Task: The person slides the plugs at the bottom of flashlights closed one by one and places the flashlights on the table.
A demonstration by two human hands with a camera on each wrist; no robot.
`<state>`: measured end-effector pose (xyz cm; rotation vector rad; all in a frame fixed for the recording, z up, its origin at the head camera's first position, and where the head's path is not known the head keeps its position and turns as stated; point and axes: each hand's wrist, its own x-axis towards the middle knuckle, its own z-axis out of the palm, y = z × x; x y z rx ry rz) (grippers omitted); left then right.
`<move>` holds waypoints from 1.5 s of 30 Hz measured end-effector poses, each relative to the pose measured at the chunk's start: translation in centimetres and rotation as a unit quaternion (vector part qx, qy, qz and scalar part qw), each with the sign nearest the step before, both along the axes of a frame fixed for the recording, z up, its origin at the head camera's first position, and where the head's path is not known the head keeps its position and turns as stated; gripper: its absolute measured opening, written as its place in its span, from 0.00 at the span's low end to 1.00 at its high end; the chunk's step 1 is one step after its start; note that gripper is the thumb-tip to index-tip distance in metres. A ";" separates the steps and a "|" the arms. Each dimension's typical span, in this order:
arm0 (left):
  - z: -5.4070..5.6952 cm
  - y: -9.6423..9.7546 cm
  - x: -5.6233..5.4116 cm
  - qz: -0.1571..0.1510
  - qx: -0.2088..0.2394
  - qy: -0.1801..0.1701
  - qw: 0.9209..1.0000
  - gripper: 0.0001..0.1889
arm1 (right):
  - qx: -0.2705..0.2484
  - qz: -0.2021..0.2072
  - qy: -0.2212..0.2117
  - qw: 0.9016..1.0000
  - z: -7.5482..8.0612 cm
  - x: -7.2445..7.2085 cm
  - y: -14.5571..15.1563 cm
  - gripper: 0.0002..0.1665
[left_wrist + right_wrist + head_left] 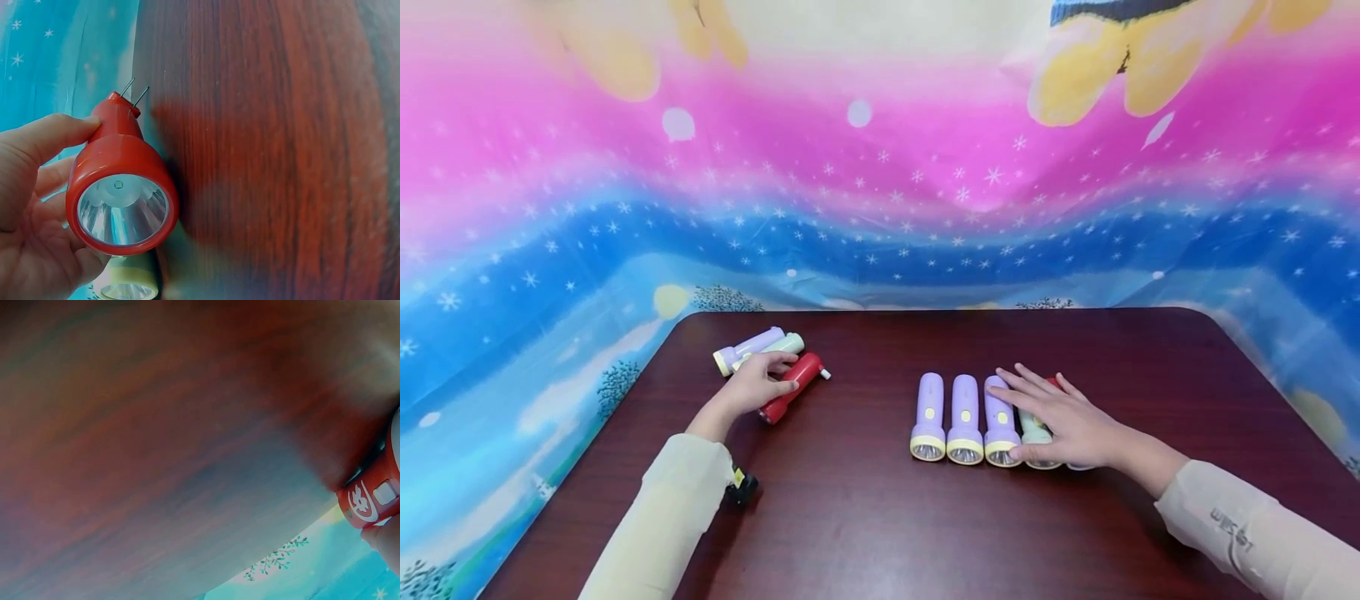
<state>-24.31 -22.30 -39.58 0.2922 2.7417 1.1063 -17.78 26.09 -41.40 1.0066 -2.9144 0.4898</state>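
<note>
My left hand [756,387] grips a red flashlight [801,379] between thumb and fingers, its metal plug prongs sticking out at the tail in the left wrist view. Just behind it lie a purple flashlight [756,344] and a pale green flashlight [790,342]. On the right, three purple flashlights [929,412] stand in a row, lenses toward me. My right hand [1067,421] spreads over the row's right end with fingers extended. Beneath it, a pale green flashlight [1036,432] and another red flashlight [367,497] are partly covered; a fingertip meets the red one in the right wrist view.
Everything lies on a dark reddish-brown table [857,517] with rounded far corners. A colourful curtain [880,183] with snowflakes hangs behind and along both sides. A small black device [742,486] is strapped at the left wrist.
</note>
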 end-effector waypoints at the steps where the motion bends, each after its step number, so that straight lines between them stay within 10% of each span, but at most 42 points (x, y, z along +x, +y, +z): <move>1: -0.1 0.0 0.0 0.002 0.001 0.001 1.000 0.28 | 0.000 0.001 0.000 1.000 0.0 0.0 0.0 0.50; 45: 0.5 2.2 1.0 0.023 0.053 0.042 0.997 0.32 | 0.006 -0.002 -0.004 1.000 0.0 -0.2 0.0 0.50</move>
